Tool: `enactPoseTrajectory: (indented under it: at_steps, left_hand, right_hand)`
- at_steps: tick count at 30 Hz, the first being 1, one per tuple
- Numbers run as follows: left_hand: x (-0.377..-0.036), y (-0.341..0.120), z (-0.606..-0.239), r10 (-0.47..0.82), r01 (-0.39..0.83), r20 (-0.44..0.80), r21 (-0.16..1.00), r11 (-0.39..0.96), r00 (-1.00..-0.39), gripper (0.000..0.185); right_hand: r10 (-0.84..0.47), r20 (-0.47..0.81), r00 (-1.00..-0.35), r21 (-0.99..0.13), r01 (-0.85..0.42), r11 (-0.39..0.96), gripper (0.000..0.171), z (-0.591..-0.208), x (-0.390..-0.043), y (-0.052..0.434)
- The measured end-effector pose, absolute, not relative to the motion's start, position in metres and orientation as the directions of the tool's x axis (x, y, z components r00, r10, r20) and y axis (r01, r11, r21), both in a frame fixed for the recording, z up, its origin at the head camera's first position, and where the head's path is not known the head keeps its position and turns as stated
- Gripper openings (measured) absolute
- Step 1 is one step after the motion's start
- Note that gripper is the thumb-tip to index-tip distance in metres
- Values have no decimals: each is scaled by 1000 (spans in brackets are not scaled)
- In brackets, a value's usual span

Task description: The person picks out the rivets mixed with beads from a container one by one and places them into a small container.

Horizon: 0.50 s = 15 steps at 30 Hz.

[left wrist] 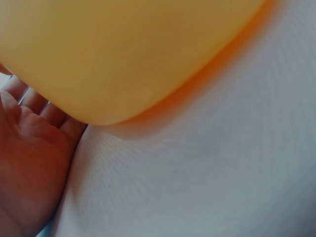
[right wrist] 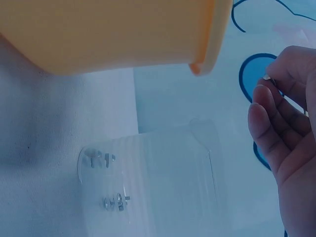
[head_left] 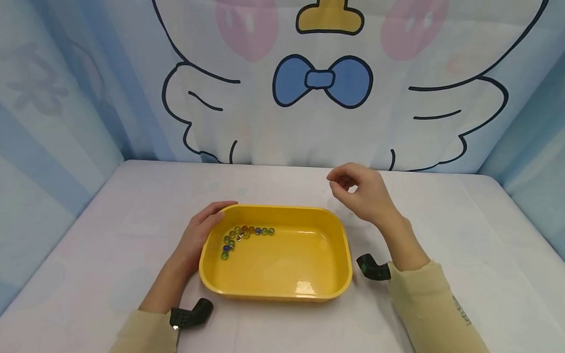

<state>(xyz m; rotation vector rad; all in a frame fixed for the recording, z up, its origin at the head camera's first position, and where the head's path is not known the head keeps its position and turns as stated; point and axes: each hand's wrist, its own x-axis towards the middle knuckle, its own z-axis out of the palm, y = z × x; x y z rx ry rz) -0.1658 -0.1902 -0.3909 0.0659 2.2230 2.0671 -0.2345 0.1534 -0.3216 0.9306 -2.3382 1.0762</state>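
A yellow plastic tray (head_left: 284, 270) sits on the table, with several glass marbles (head_left: 264, 231) in its upper left part. Small silvery bits lie among those marbles. My left hand (head_left: 201, 236) grips the tray's upper left corner, thumb at the rim; the left wrist view shows its fingers behind the tray wall. Raised past the tray's upper right corner, my right hand (head_left: 361, 192) pinches a small silvery metal piece (right wrist: 267, 77) between thumb and forefinger. Below that hand, the right wrist view shows a clear plastic container (right wrist: 168, 173) holding several small metal pieces (right wrist: 117, 202).
The white-covered table (head_left: 485, 256) ends at a printed cloth backdrop (head_left: 321, 131), with cloth on both sides too. Dark wrist cameras (head_left: 191, 313) stick out from both sleeves near the tray. In the head view my right hand and wrist mostly hide the clear container.
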Motion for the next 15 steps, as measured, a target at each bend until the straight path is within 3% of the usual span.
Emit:
enactPoseTrajectory:
  at_steps: [15]
  left_hand:
    - [-166,-190,-390,102,-42,-50,996,81,-993,42]
  right_hand:
    - [-367,543,-755,-534,-648,543,11,-322,-235,164]
